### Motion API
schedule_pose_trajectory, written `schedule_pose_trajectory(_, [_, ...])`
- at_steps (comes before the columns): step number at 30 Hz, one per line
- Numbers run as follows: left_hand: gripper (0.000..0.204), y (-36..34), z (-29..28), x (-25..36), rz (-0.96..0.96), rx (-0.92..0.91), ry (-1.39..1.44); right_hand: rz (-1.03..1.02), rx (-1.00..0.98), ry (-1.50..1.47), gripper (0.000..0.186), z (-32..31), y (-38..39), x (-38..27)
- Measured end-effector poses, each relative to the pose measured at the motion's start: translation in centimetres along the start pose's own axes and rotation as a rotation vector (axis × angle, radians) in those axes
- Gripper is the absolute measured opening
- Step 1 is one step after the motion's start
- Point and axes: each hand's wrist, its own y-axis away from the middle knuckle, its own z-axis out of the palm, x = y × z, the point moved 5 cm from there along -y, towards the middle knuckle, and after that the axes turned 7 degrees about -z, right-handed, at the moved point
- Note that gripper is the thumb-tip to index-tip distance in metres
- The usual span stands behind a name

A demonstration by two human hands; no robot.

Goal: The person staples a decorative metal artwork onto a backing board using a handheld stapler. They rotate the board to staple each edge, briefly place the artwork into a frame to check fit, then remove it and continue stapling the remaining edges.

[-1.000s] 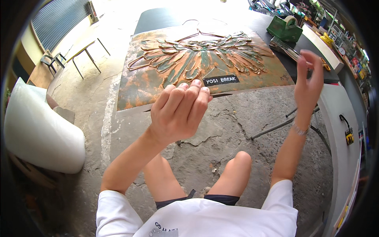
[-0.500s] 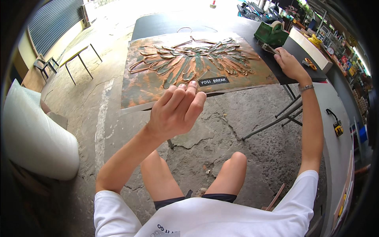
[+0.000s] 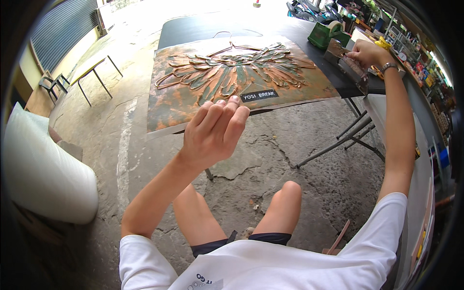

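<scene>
A copper-and-green board point(image 3: 171, 113) bearing a raised wing design, a wire hanger shape and a small black sign lies on the dark table point(image 3: 188, 29), along its front edge. My left hand point(image 3: 214, 128) is closed at that front edge, fingers curled over it, thumb hidden. At the table's right side my right hand point(image 3: 363, 53) grips a flat silver metal tool point(image 3: 357, 75) held upright beside the board, its exact kind unclear. Just behind it sit a green tape dispenser point(image 3: 319, 36) and orange-handled scissors point(image 3: 376, 70), partly hidden by my wrist.
A white bubble-wrap roll point(image 3: 48, 169) stands at left, with a small table point(image 3: 96, 63) and plastic chair point(image 3: 50, 84) beyond. Folding metal legs point(image 3: 319, 152) and leaning white panels point(image 3: 420, 179) are at right, before crowded shelves point(image 3: 415, 58). My bare knees are below.
My right hand went from raised in the air to the table's right side, took hold of the metal tool and moved it up and rightward. My left hand stays at the board's edge.
</scene>
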Motion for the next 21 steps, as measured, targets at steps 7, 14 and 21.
schedule_pose_trajectory(7, [0.035,-0.2,-0.1,0.0,-0.005,-0.008,0.027,0.143,-0.225,-0.258,0.051,0.6,-0.8,-0.2])
schedule_pose_trajectory(14, [0.039,-0.7,0.5,0.3,-0.010,-0.003,0.057,0.028,0.380,-0.221,0.057,-0.5,5.4,0.5])
schedule_pose_trajectory(21, [0.033,0.2,-0.1,-0.3,-0.005,-0.037,0.020,-0.219,1.346,-0.722,0.046,11.2,22.9,-17.8])
